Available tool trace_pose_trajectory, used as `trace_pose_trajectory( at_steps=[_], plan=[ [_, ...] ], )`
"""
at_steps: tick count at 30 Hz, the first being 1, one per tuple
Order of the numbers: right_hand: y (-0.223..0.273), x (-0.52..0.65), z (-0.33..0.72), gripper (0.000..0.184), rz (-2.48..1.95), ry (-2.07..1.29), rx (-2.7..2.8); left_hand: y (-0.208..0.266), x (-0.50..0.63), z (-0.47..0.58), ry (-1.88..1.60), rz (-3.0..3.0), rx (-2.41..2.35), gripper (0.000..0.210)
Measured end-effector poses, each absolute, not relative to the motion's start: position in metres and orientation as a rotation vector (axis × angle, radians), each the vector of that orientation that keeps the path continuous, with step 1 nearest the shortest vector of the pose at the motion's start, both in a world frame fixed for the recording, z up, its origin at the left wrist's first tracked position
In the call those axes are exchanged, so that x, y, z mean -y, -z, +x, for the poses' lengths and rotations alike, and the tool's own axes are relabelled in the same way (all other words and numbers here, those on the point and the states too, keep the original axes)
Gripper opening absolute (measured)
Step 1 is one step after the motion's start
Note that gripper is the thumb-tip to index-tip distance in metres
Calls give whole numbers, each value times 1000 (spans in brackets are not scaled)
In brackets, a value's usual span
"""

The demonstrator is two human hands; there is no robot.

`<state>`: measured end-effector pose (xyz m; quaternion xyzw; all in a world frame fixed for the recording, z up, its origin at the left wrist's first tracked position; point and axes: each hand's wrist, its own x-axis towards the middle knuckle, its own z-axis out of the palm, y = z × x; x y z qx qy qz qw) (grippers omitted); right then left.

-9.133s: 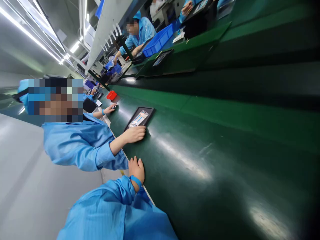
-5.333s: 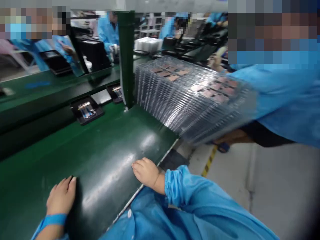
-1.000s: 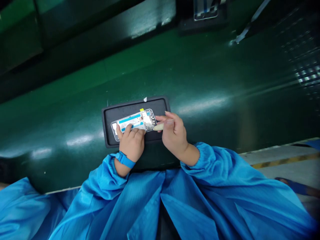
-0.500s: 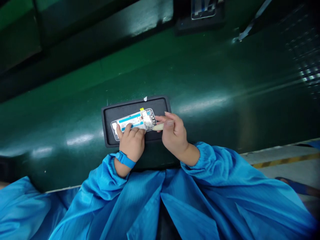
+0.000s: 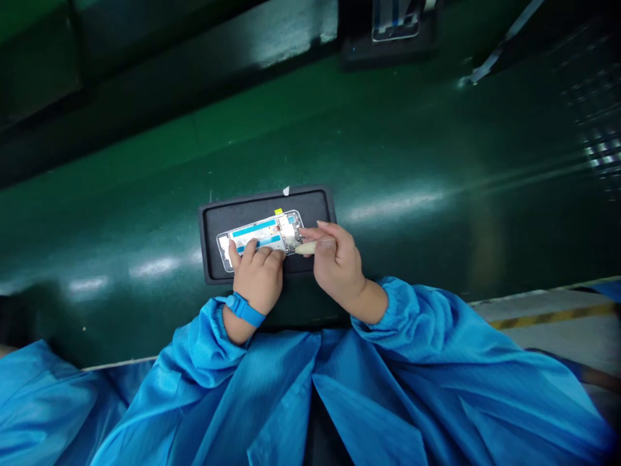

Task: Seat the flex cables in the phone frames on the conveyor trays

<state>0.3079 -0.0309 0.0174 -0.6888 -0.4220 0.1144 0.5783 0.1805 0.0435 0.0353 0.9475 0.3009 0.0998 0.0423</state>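
Clock taken at the black tray, twelve toward the top of the view.

Item: open phone (image 5: 264,234), inner side up, two blue strips along it; inside the black tray (image 5: 242,215), long axis running roughly from eight to two o'clock.

Item: yellow tab (image 5: 278,211), on the phone's upper edge, near one o'clock.

Item: white scrap (image 5: 286,191), on the tray rim near one o'clock.

Item: left hand (image 5: 259,278), palm down at six o'clock; fingers slightly spread, tips resting on the phone. Thumb hidden; cannot tell whether the phone's edge is gripped. Blue wristband (image 5: 245,309) at its wrist.

Item: right hand (image 5: 337,265), at four o'clock; fingers closed in a pinch on a pale stick (image 5: 306,248). Stick's tip points toward nine o'clock, at the phone's right end; contact cannot be made out.

Item: green counter (image 5: 412,246), glossy, under the tray.

Item: second phone (image 5: 395,19) in a second dark tray (image 5: 388,57), well apart, toward one o'clock; partly cut off.

Item: co-worker's blue sleeve (image 5: 39,401), eight o'clock.

Item: striped floor tape (image 5: 553,317), between three and four o'clock.
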Motion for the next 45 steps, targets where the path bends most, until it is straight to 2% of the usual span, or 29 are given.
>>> trace_pose_trajectory(
  at_steps=[6, 12, 15, 19, 22, 32, 45],
  plan=[
    [-32, 22, 310, 21, -1678, -210, 1180, -36, -44, 179, -299, 2886, -916, 20],
    [-36, 8, 307, 35, -1659, -48, 1552, -36, -45, 178, -240, 2869, -914, 21],
    [-31, 7, 310, 33, -1631, -131, 1423, -36, -45, 179, -240, 2859, -910, 20],
    [-24, 5, 317, 30, -1665, -440, 827, -36, -46, 180, -302, 2852, -924, 21],
    [-20, 6, 318, 31, -1592, -489, 637, -37, -46, 181, -318, 2858, -925, 21],
    [-16, 22, 312, 19, -1628, -225, 850, -35, -46, 180, -298, 2862, -892, 22],
    [-21, 21, 313, 16, -1612, -213, 991, -39, -45, 182, -230, 2886, -884, 20]
  ],
)
